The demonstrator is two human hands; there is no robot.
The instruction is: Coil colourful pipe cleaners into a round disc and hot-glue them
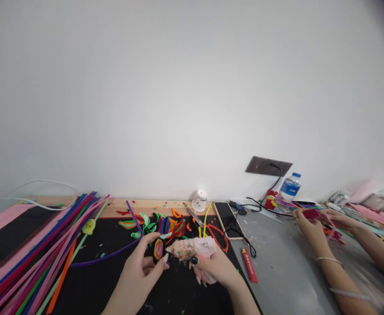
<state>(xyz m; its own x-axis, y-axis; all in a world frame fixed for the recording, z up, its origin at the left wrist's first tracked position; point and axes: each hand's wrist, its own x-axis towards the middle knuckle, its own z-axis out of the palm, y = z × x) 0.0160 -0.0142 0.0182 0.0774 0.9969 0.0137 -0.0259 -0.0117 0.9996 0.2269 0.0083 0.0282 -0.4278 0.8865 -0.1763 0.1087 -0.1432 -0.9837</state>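
My right hand (pixel 208 264) is wrapped round a pale pink glue gun (pixel 192 248), its nozzle pointing left. Close to the nozzle, my left hand (pixel 146 262) pinches a small round piece (pixel 158 248) with orange, yellow and pink rings and a dark edge. The nozzle tip is beside this piece; whether they touch cannot be made out. Behind both hands lies a heap of bent, colourful pipe cleaner shapes (pixel 164 224) on the black mat (pixel 90 284).
Long pipe cleaners (pixel 47 258) lie at left near a dark tablet (pixel 11 232). Scissors (pixel 196 216), a white cup (pixel 200 200), a phone (pixel 228 218) and a red box (pixel 249 265) stand or lie around. At right, another person's hands (pixel 313 227) hold pink material beyond a bottle (pixel 288 190).
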